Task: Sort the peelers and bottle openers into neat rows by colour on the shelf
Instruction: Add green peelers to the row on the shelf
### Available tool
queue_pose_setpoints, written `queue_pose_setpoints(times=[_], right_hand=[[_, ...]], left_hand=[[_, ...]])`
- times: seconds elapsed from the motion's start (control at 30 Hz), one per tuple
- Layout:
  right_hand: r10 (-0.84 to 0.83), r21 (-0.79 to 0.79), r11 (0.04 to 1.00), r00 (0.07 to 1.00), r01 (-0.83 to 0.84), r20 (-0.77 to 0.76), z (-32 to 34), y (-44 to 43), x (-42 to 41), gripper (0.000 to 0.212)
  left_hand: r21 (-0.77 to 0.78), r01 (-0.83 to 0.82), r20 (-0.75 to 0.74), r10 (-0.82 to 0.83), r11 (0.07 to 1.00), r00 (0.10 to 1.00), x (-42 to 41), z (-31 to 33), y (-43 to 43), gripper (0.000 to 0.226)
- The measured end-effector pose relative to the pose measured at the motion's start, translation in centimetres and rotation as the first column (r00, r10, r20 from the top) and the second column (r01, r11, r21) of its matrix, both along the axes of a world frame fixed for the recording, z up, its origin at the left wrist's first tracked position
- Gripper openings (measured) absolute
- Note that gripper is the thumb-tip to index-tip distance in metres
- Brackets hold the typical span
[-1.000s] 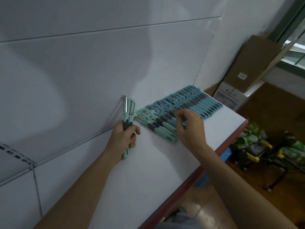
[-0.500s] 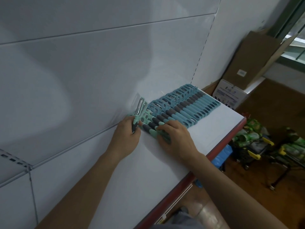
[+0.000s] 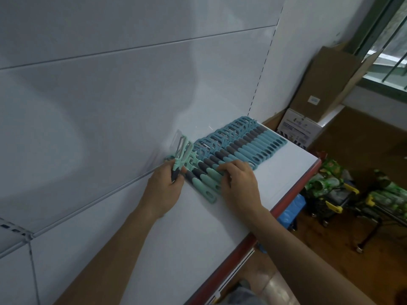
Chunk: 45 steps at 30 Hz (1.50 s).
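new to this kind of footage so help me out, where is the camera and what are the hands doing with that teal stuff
No machine here: a person works bare-handed, and the one picture comes from a camera on their head, looking down. On the white shelf lies a row of peelers side by side, blue ones farther, mint-green ones nearer. The left hand grips one mint-green peeler, blade up, at the row's near end. The right hand rests on top of the nearer ones.

Single head view — looks forward and down, tilted, close over white shelf (image 3: 275,183) — floor at right.
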State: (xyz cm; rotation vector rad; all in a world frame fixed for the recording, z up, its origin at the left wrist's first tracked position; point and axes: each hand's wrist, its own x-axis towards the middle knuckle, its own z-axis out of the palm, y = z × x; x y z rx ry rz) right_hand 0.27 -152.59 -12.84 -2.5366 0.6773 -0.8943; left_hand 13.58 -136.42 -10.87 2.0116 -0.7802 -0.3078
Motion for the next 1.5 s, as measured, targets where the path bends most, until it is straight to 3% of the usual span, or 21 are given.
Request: queue_pose_setpoints(times=[0.33, 0.43, 0.6, 0.67, 0.7, 0.77, 0.83, 0.9, 0.97, 1.07, 1.13, 1.2, 1.27, 1.3, 1.4, 1.5], right_hand=[[-0.005, -0.077, 0.997, 1.0, 0.006, 0.013, 0.3, 0.3, 0.2, 0.018], [0.056, -0.097, 0.994, 0.998, -0.055, 0.012, 0.5, 0.4, 0.4, 0.016], [0.128, -0.078, 0.989, 0.99, -0.124, 0.051, 0.8, 1.7, 1.2, 0.009], [0.18, 0.06, 0.98, 0.975, -0.189, 0.134, 2.1, 2.9, 1.8, 0.001], [0.208, 0.202, 0.95, 0.965, -0.238, 0.158, 2.8, 3.7, 2.2, 0.005], [0.27, 0.501, 0.802, 0.946, -0.325, 0.182, 3.5, 5.1, 3.3, 0.017], [0.268, 0.629, 0.689, 0.933, -0.36, 0.24, 3.3, 6.0, 4.0, 0.025], [0.243, 0.662, 0.656, 0.932, -0.363, 0.271, 3.0, 6.2, 4.2, 0.025], [0.23, 0.622, 0.702, 0.936, -0.348, 0.265, 2.7, 6.5, 4.2, 0.021], [0.199, 0.326, 0.901, 0.939, -0.288, 0.279, 2.4, 6.9, 3.9, 0.014], [0.204, 0.2, 0.944, 0.939, -0.264, 0.278, 2.3, 7.1, 4.1, 0.013], [0.243, 0.348, 0.877, 0.931, -0.331, 0.274, 2.6, 7.7, 4.2, 0.009], [0.275, 0.547, 0.737, 0.915, -0.397, 0.294, 3.3, 8.4, 4.1, 0.013], [0.257, 0.562, 0.728, 0.917, -0.391, 0.305, 3.4, 8.6, 4.1, 0.017], [0.123, 0.478, 0.831, 0.933, -0.283, 0.339, 3.1, 8.6, 4.3, 0.025], [0.096, 0.338, 0.919, 0.948, -0.202, 0.304, 3.0, 9.4, 4.7, 0.026]], left_hand=[[-0.085, 0.022, -0.083, -0.029, 0.996, 0.996, 0.3, -0.1, -0.4, 0.013], [-0.184, -0.068, -0.198, 0.031, 0.981, 0.98, 0.6, 0.1, 0.1, 0.021], [-0.297, -0.118, -0.427, -0.021, 0.948, 0.904, 0.9, 0.2, 1.2, 0.029], [-0.349, -0.16, -0.509, -0.044, 0.923, 0.859, 0.8, 0.5, 1.2, 0.025], [-0.379, -0.167, -0.55, -0.076, 0.91, 0.832, 0.7, 0.7, 1.2, 0.023], [-0.428, -0.13, -0.57, -0.155, 0.895, 0.807, 0.7, 0.8, 1.4, 0.023], [-0.42, -0.067, -0.488, -0.163, 0.905, 0.857, 0.8, 0.8, 1.6, 0.023], [-0.364, -0.032, -0.41, -0.129, 0.931, 0.903, 0.9, 1.0, 1.9, 0.022], [-0.325, -0.027, -0.416, -0.118, 0.945, 0.902, 1.2, 1.1, 2.3, 0.022], [-0.288, -0.036, -0.404, -0.088, 0.957, 0.911, 0.8, 0.9, 3.1, 0.021], [-0.32, -0.096, -0.496, -0.08, 0.943, 0.864, 0.0, 0.4, 3.2, 0.026], [-0.361, -0.188, -0.572, -0.058, 0.913, 0.818, -0.9, 0.0, 2.9, 0.029], [-0.397, -0.26, -0.594, -0.03, 0.88, 0.804, -1.5, 0.1, 2.5, 0.029], [-0.415, -0.274, -0.6, -0.035, 0.868, 0.799, -1.6, 0.2, 2.4, 0.027], [-0.443, -0.234, -0.566, -0.067, 0.866, 0.822, -1.4, 0.4, 2.4, 0.024], [-0.439, -0.245, -0.529, -0.028, 0.864, 0.848, -1.4, 0.4, 2.3, 0.025]])
